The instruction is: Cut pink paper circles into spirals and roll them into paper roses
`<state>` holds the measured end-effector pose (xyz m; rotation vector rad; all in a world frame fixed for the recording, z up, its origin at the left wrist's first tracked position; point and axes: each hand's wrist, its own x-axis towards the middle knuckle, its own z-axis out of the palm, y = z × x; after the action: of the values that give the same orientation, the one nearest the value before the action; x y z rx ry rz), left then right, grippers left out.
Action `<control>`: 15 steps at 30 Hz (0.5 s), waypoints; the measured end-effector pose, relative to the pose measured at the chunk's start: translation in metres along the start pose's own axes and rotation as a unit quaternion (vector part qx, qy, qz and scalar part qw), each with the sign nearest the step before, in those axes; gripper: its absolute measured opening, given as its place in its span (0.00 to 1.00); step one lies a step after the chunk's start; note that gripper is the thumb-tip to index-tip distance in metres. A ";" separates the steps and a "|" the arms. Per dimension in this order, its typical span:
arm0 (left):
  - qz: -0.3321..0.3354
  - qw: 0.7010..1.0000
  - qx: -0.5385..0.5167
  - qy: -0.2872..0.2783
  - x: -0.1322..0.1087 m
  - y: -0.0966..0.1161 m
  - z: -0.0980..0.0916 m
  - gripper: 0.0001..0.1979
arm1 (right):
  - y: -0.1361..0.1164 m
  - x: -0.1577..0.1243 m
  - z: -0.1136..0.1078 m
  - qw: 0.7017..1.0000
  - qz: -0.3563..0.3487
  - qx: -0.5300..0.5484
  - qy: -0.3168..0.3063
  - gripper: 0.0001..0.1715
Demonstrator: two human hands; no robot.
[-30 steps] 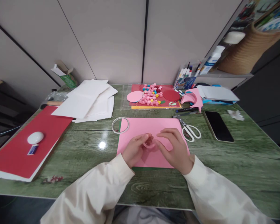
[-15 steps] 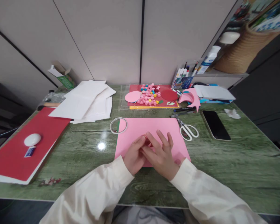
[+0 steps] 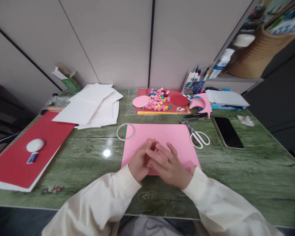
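Both my hands meet over a pink sheet of paper (image 3: 162, 134) lying flat on the green table (image 3: 236, 170). My left hand (image 3: 139, 162) pinches a small curled pink paper piece (image 3: 153, 143) at its fingertips. My right hand (image 3: 170, 164) lies against the left, its fingers curled over the same piece. Most of the piece is hidden between the fingers. Both sleeves are cream-coloured.
A white tape ring (image 3: 126, 131) lies at the sheet's far left corner, with scissors (image 3: 199, 137) and a black phone (image 3: 228, 132) to the right. Behind are a red board with small pink paper balls (image 3: 159, 100), white papers (image 3: 93, 105) and a pen holder (image 3: 194, 82). A red sheet (image 3: 14, 164) lies at the left.
My hands have drawn together and back toward me. The right hand's fingers, spread half a second ago, now curl over the left hand's fingertips and the pink piece.
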<state>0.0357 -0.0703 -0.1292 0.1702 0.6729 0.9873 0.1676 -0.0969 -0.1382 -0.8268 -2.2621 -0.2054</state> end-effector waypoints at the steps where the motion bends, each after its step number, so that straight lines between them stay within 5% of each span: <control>1: 0.029 1.000 -0.005 -0.002 0.003 0.003 0.000 0.06 | 0.000 0.001 -0.003 0.999 -0.024 0.027 0.008 0.08; 5: 0.070 0.996 -0.032 -0.033 0.011 0.011 -0.001 0.05 | -0.003 0.003 -0.010 0.981 -0.137 0.139 -0.012 0.07; 8: 0.051 0.998 -0.020 -0.025 0.010 0.010 -0.001 0.05 | -0.003 0.003 -0.011 0.981 -0.131 0.138 -0.018 0.05; 11: 0.033 0.999 0.010 -0.023 0.008 0.007 0.000 0.07 | 0.001 0.002 -0.011 0.996 -0.005 0.079 0.032 0.08; 15: 0.026 0.997 0.033 -0.068 0.007 0.004 0.000 0.07 | 0.013 0.001 -0.014 0.974 0.191 -0.027 0.115 0.12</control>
<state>0.0351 -0.0625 -0.1303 0.3117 0.5793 0.9943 0.1831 -0.0919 -0.1284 -1.1834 -1.8497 -0.1737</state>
